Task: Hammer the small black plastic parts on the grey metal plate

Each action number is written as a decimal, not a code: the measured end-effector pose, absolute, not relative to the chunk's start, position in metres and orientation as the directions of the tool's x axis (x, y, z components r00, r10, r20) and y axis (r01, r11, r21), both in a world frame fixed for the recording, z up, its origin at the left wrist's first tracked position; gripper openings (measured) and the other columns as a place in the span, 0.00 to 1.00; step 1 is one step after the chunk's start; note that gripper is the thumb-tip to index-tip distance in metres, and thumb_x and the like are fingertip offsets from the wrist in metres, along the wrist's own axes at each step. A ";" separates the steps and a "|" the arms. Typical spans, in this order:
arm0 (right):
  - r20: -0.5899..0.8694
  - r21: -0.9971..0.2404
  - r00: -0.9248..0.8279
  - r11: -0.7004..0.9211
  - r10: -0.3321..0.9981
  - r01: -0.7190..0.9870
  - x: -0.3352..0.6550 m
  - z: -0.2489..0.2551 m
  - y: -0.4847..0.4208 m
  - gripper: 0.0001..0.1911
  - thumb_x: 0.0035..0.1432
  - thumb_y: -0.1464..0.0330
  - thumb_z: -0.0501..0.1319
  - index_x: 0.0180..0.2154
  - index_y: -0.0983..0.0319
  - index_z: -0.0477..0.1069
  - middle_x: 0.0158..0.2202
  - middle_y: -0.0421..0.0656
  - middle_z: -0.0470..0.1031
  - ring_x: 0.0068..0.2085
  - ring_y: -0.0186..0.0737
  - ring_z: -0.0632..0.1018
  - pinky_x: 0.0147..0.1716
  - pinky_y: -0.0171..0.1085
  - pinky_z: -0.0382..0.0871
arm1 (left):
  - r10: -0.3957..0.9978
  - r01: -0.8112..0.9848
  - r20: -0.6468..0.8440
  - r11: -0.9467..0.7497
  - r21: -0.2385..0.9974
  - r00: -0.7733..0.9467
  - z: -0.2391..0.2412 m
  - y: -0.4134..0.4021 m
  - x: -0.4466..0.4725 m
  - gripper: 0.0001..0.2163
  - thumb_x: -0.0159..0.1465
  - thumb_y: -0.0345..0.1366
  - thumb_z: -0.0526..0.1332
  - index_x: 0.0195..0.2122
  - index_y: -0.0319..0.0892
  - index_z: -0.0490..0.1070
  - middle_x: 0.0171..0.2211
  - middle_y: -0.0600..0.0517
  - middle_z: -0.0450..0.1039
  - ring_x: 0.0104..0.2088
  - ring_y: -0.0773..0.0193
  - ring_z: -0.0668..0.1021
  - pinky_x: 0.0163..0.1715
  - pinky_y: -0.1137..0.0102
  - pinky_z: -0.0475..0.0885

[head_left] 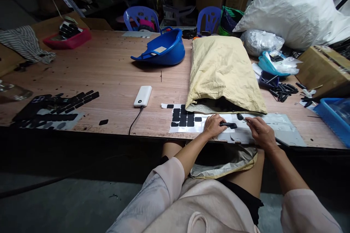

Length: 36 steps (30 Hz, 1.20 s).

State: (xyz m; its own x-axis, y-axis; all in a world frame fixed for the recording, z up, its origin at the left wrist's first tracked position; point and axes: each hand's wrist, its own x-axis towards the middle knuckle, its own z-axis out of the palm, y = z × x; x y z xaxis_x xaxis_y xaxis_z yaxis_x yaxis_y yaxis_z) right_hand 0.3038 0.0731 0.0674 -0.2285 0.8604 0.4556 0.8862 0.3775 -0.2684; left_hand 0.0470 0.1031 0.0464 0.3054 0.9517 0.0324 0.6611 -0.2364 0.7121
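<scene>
At the table's front edge my left hand (213, 126) is closed on a small, elongated black part (232, 125), which points to the right. My right hand (261, 131), a little further right, pinches a thin rod-like tool with a rounded black end (240, 117); its exact kind is unclear. That end is close to the black part, and whether they touch cannot be made out. Under and beside my hands lies a white backing sheet (201, 128) with rows of black rounded-square stickers (183, 115). A grey-white board (284, 125) extends under my right hand.
Just beyond my hands lies a yellow woven sack (222, 69), its mouth towards me. Another open sack (226, 169) is on my lap. A white power bank (143, 96) with a cable, a blue scoop-shaped basket (166, 49) and a blue tray (335, 116) stand around.
</scene>
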 end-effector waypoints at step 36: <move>0.459 -0.199 -0.177 0.295 0.871 0.935 0.357 0.023 0.105 0.10 0.61 0.65 0.59 0.41 0.57 0.77 0.39 0.46 0.75 0.42 0.47 0.73 0.44 0.46 0.66 | 0.741 0.849 -0.471 -0.255 0.462 0.479 -0.016 -0.013 0.004 0.16 0.64 0.36 0.65 0.53 0.45 0.79 0.50 0.44 0.82 0.49 0.49 0.83 0.49 0.61 0.77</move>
State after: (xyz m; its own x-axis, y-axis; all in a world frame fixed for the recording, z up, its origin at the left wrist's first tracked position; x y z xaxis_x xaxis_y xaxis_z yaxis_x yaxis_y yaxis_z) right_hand 0.3571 0.1053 0.0229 -0.1771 0.8705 0.4592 0.9346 0.2950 -0.1988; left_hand 0.0040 -0.0132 -0.0159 0.4787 0.7409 -0.4710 0.8494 -0.2552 0.4619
